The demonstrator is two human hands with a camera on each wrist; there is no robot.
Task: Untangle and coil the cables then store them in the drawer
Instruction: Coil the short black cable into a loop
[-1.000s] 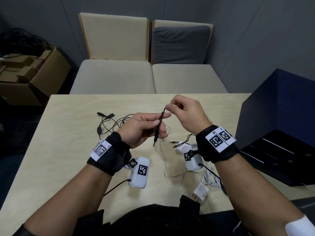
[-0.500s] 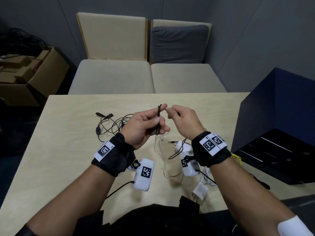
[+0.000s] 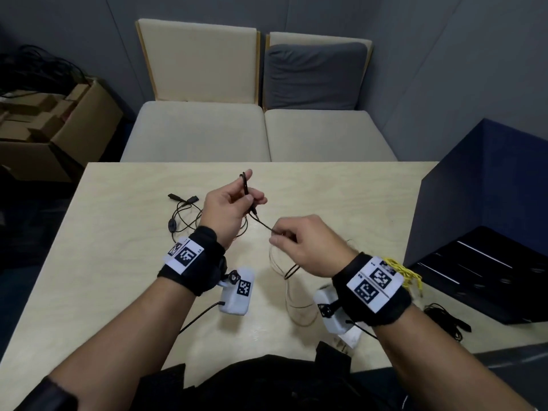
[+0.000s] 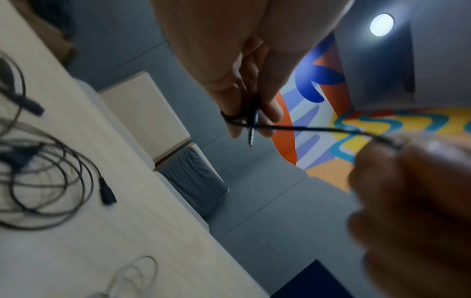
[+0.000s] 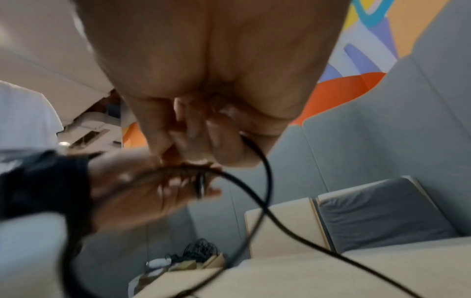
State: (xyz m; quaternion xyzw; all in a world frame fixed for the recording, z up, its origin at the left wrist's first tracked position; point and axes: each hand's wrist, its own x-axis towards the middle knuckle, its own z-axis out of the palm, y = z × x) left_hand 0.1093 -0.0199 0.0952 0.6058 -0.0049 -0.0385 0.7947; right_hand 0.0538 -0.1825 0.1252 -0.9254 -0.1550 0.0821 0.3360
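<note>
Head view: black cable (image 3: 262, 223) taut between left hand (image 3: 228, 209) grip (plug end) and right hand (image 3: 305, 244) pinch.

Office lounge, padded wall panels (image 3: 444, 54), cushioned seats (image 3: 195, 132), mural (image 4: 356, 125)

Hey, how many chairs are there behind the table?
2. The left chair stands behind the table's far edge; the right chair, beside it, has a grey cushion against its backrest. No others show.
</note>
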